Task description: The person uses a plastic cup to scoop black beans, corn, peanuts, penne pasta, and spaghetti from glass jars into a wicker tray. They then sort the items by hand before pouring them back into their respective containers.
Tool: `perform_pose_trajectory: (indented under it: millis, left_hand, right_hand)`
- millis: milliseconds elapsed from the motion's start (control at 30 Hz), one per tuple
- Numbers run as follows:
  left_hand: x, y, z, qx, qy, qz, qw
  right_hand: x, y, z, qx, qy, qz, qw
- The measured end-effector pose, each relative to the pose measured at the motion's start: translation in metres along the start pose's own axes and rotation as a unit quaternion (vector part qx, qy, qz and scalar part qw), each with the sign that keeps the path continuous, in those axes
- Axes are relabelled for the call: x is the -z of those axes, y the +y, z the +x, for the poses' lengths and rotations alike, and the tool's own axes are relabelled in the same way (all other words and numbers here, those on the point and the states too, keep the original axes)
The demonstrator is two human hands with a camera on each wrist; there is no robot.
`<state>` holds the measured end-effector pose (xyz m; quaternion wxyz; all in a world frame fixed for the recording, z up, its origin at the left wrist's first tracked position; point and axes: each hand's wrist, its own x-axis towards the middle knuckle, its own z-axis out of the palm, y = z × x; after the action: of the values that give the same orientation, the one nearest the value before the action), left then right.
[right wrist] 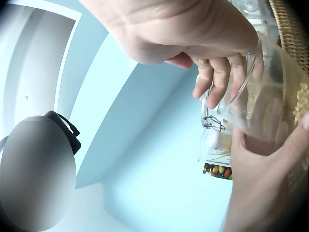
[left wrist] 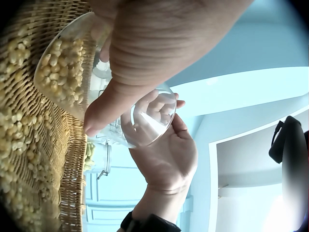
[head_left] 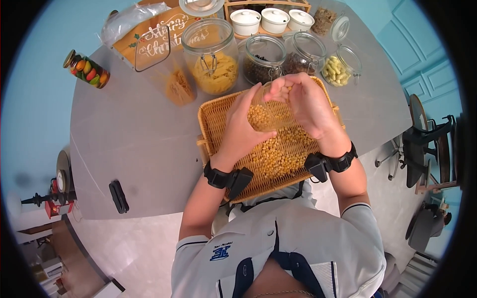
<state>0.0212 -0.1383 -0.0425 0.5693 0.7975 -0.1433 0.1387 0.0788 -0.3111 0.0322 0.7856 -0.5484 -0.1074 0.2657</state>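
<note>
My left hand [head_left: 238,131] grips a clear glass container [left wrist: 150,123] around its side, thumb along the near wall. The container lies tilted, its mouth toward the right, with yellow corn kernels [left wrist: 62,72] gathered at its closed end. At the mouth, my right hand [head_left: 314,107] has its palm turned to the opening and its fingers loosely bent by the rim. A single kernel [right wrist: 201,61] shows against the right fingers. Below both hands is a wicker basket [head_left: 211,119] with more loose corn kernels [head_left: 278,158] spread over its bottom.
Behind the basket stand jars of pasta [head_left: 214,74], dark beans [head_left: 261,69] and pale green pieces [head_left: 336,72]. Left of them are a spaghetti container [head_left: 179,89] and a colourful jar [head_left: 88,70]. White lidded pots [head_left: 275,21] sit farther back. A black case [head_left: 119,196] lies front left.
</note>
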Motion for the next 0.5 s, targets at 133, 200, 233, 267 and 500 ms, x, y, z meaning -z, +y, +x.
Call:
perform_pose_trajectory:
  millis: [133, 200, 233, 267, 500]
  left_hand:
    - [-0.0003, -0.0019, 0.0002, 0.006, 0.005, -0.009, 1.000]
    - [-0.0005, -0.0026, -0.0007, 0.011, 0.008, -0.014, 1.000]
    - [0.0004, -0.0020, -0.0014, 0.017, -0.001, -0.003, 1.000]
    - [0.0019, -0.0010, -0.0021, 0.022, -0.008, 0.008, 1.000]
    - [0.0020, 0.0015, -0.0006, 0.032, -0.018, 0.001, 0.999]
  right_hand:
    - [-0.0059, -0.0070, -0.0057, -0.004, 0.020, -0.102, 0.995]
    - [-0.0063, -0.0058, -0.0074, -0.009, 0.027, -0.164, 0.986]
    - [-0.0050, -0.0036, -0.0074, -0.012, 0.026, -0.198, 0.980]
    - [-0.0035, -0.0019, -0.0070, -0.014, 0.025, -0.233, 0.972]
    - [0.0012, -0.0081, -0.0096, 0.010, -0.008, -0.249, 0.968]
